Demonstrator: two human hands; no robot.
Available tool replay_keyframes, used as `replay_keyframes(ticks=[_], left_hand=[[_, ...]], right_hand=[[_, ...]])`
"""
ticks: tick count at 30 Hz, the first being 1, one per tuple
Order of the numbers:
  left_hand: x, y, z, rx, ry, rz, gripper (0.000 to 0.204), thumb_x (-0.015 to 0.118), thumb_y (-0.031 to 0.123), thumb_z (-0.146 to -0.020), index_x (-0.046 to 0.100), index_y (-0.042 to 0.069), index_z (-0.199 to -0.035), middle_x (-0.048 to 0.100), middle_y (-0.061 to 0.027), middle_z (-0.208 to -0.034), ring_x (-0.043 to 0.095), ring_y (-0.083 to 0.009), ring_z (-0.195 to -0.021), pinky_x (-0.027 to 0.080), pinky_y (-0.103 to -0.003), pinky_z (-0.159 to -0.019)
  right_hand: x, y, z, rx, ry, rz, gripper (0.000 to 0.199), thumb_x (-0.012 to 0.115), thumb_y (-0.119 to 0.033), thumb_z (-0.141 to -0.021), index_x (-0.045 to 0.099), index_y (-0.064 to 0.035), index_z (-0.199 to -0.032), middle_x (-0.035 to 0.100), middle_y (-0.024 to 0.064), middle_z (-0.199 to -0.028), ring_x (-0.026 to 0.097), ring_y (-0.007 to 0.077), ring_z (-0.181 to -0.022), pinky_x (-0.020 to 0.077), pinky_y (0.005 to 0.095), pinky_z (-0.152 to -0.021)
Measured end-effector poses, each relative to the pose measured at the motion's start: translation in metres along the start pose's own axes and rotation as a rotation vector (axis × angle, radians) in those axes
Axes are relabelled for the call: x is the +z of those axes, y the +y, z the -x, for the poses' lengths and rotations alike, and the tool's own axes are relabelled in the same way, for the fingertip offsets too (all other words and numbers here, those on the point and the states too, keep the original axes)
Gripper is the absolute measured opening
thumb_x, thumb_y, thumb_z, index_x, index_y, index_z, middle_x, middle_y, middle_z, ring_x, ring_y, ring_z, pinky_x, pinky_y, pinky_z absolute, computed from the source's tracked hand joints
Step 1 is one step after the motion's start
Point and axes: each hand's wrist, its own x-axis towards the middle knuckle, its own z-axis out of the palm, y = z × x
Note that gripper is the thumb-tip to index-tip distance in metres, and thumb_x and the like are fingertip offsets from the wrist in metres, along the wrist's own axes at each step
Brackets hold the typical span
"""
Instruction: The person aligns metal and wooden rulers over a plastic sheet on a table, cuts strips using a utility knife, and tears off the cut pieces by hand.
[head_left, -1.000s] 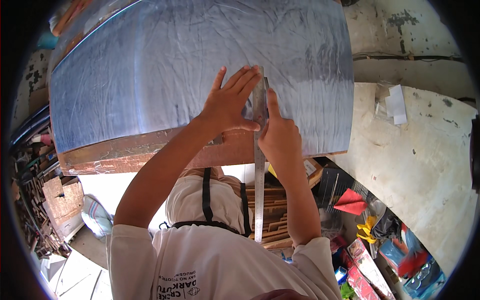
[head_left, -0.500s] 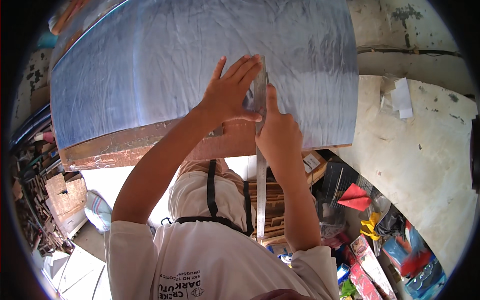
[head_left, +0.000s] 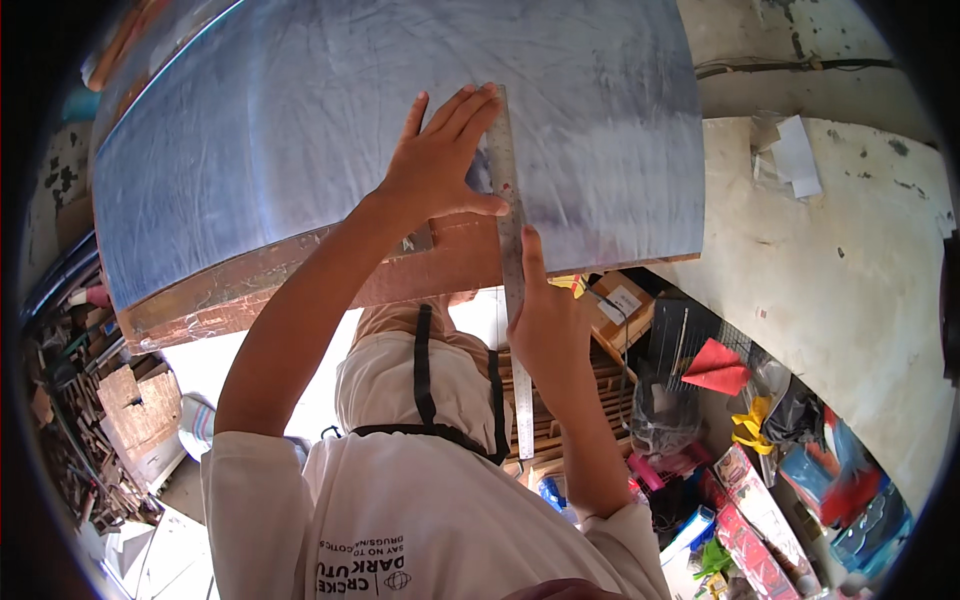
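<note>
A steel ruler (head_left: 506,160) lies across a blue-grey sheet (head_left: 350,110) and juts past the near edge of the wooden table (head_left: 465,250) toward my body. My left hand (head_left: 435,165) rests on the sheet with fingers spread, fingertips and thumb pressing on the ruler's left side. Close along the ruler's right side is my right hand (head_left: 552,320), now at the table's near edge. Its index finger points forward while the other fingers curl in. Whatever those fingers hold is hidden under the hand.
To the right stands a pale, stained surface (head_left: 830,250) bearing a white paper (head_left: 795,155). Below it lie a red folded item (head_left: 716,368), a yellow item (head_left: 752,425) and mixed packages. Scrap wood (head_left: 140,405) is piled at the left. A cardboard box (head_left: 620,305) sits beyond my right forearm.
My right hand has slid along the ruler toward my body, from on the sheet to the table's near edge. My left hand still presses the ruler. The whole view has shifted slightly.
</note>
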Motion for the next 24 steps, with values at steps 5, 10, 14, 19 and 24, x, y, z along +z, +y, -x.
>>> replay_keyframes(ticks=[5,10,14,19,24], left_hand=[[-0.001,-0.003,0.004,-0.004,-0.021,0.002,0.132,0.085,0.066,-0.057,0.023,0.015,-0.161,0.02,0.0006,-0.169,0.018,-0.0193,-0.156,0.007,-0.053,-0.129],[-0.004,-0.003,0.005,-0.022,-0.026,0.01,0.133,0.085,0.068,-0.056,0.024,0.014,-0.161,0.021,0.0005,-0.169,0.018,-0.0192,-0.156,0.006,-0.051,-0.129],[-0.005,0.001,0.002,-0.015,-0.021,0.051,0.132,0.085,0.068,-0.056,0.025,0.014,-0.16,0.022,0.001,-0.169,0.018,-0.0183,-0.156,0.006,-0.05,-0.129],[-0.004,-0.001,0.003,-0.026,-0.022,0.056,0.132,0.086,0.066,-0.055,0.026,0.014,-0.16,0.022,0.0017,-0.169,0.019,-0.0176,-0.156,0.006,-0.05,-0.129],[-0.004,-0.003,0.004,-0.019,-0.012,0.075,0.131,0.086,0.066,-0.054,0.027,0.015,-0.159,0.023,0.0015,-0.168,0.019,-0.0174,-0.156,0.006,-0.051,-0.129]], right_hand=[[-0.028,0.002,0.003,-0.075,-0.057,-0.048,0.076,0.059,0.004,-0.084,0.035,-0.008,-0.155,0.06,0.0177,-0.061,0.063,0.0378,-0.054,0.0491,0.0506,-0.055],[-0.049,-0.015,-0.033,-0.075,0.023,-0.09,0.076,0.06,0.0,-0.085,0.032,-0.0085,-0.155,0.064,0.0195,-0.065,0.067,0.0409,-0.062,0.0526,0.0502,-0.058],[-0.037,-0.013,-0.07,-0.064,0.049,-0.078,0.076,0.064,-0.006,-0.087,0.031,-0.0087,-0.155,0.067,0.0204,-0.069,0.07,0.0433,-0.067,0.0552,0.0511,-0.061],[-0.032,-0.022,-0.09,-0.04,0.001,-0.049,0.077,0.066,-0.008,-0.088,0.031,-0.0099,-0.156,0.069,0.0203,-0.074,0.071,0.0427,-0.072,0.0563,0.0515,-0.066],[-0.039,-0.03,-0.096,-0.003,-0.067,-0.042,0.079,0.068,-0.009,-0.087,0.03,-0.0104,-0.157,0.07,0.021,-0.079,0.072,0.0427,-0.077,0.0568,0.0515,-0.07]])
